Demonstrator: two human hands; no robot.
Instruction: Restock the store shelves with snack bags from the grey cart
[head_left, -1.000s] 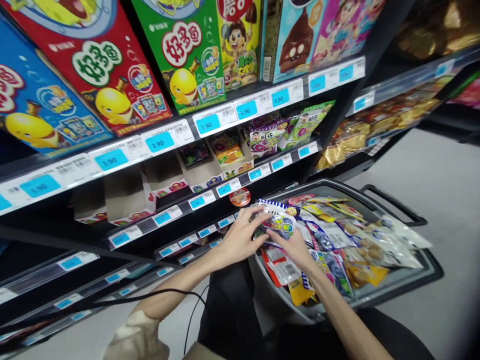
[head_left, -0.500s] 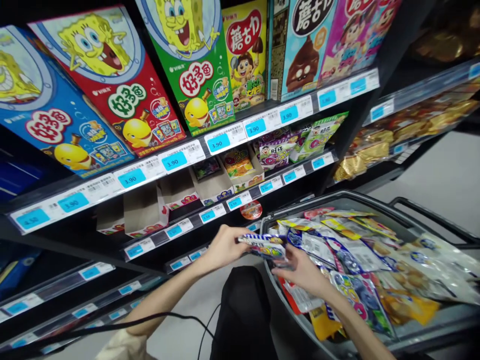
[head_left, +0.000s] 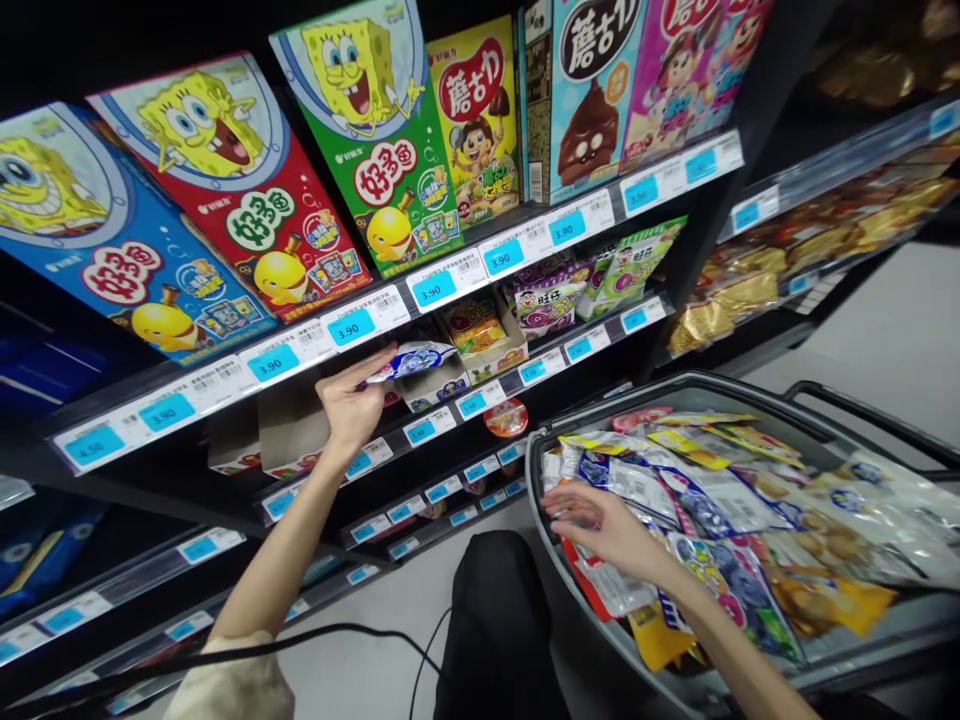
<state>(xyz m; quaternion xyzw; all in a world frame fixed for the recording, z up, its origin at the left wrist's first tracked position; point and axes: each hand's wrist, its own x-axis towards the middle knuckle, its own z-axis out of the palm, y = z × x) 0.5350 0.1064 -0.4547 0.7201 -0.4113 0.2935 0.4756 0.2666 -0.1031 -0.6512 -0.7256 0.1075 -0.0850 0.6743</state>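
Observation:
My left hand (head_left: 351, 400) is closed on the edge of a blue and white candy packet (head_left: 414, 360). It holds the packet almost flat, just under the upper shelf's price strip and above an open display box (head_left: 431, 385) on the lower shelf. My right hand (head_left: 600, 525) hovers over the left rim of a grey shopping basket (head_left: 544, 530). Its fingers are loosely bent and apart, and I see nothing in them. Heaped in the basket are several snack bags, among them a blueberry-print candy bag (head_left: 739, 590).
Cartoon snack boxes (head_left: 281, 215) line the upper shelf. Beside the left hand, a display box (head_left: 484, 345) holds an orange packet, with purple and green candy bags (head_left: 551, 305) farther right. A black cable (head_left: 337, 630) crosses below my left arm. Gold-wrapped goods (head_left: 724, 305) fill the right shelf.
My left hand has carried the packet from beside the basket up and left to the lower shelf. My right hand has let go of it and stays over the basket's edge.

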